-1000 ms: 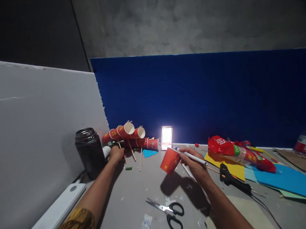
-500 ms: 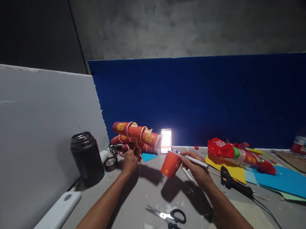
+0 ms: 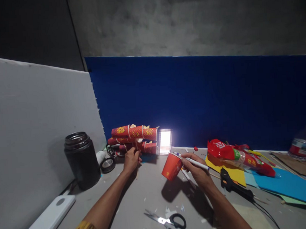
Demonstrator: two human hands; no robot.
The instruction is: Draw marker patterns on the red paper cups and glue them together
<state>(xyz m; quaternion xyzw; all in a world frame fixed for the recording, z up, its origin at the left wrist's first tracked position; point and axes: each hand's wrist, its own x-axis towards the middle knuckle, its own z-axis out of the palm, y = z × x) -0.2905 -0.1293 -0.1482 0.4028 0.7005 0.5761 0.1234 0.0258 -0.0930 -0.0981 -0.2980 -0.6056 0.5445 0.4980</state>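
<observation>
Table (image 3: 132, 206) grey, blue panel (image 3: 193, 98) behind; left hand (image 3: 131, 161) pinching stick (image 3: 137, 174), right hand (image 3: 196, 172) pinching cup (image 3: 171, 169), pen (image 3: 200, 165).

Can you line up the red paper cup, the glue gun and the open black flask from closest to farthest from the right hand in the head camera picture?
From the right hand:
1. Red paper cup: held in it, tilted, at its left.
2. Glue gun: lying to its right.
3. Open black flask: standing far over to the left.

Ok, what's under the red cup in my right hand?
Below the red cup, grey tabletop shows, with a dark shadow on it; the surface directly behind the cup is covered.
</observation>
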